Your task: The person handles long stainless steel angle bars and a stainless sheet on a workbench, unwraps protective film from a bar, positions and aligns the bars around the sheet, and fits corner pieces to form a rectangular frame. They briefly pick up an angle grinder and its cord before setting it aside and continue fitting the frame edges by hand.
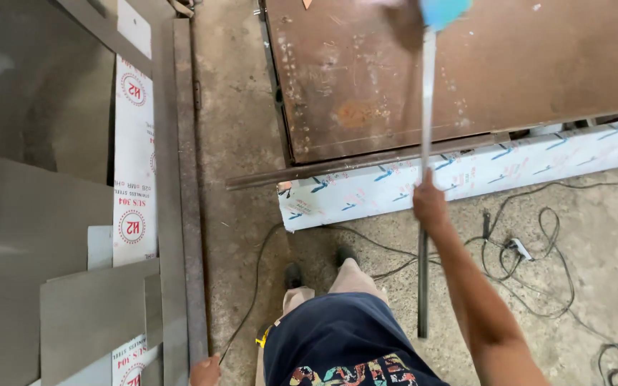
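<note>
The right hand (430, 204) is wrapped tight around a long thin grey metal bar (423, 279) standing nearly straight up from the concrete floor (366, 250). The left hand (205, 372) curls beside the flat steel strip (191, 214), far away.

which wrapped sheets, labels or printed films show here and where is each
Film-wrapped panel: long white strip below the rusty table, blue and red marks.
Film-covered sheet: upright white strip at left, round red stamps.
Film corner: bottom left, white with red print.
No screens.
</note>
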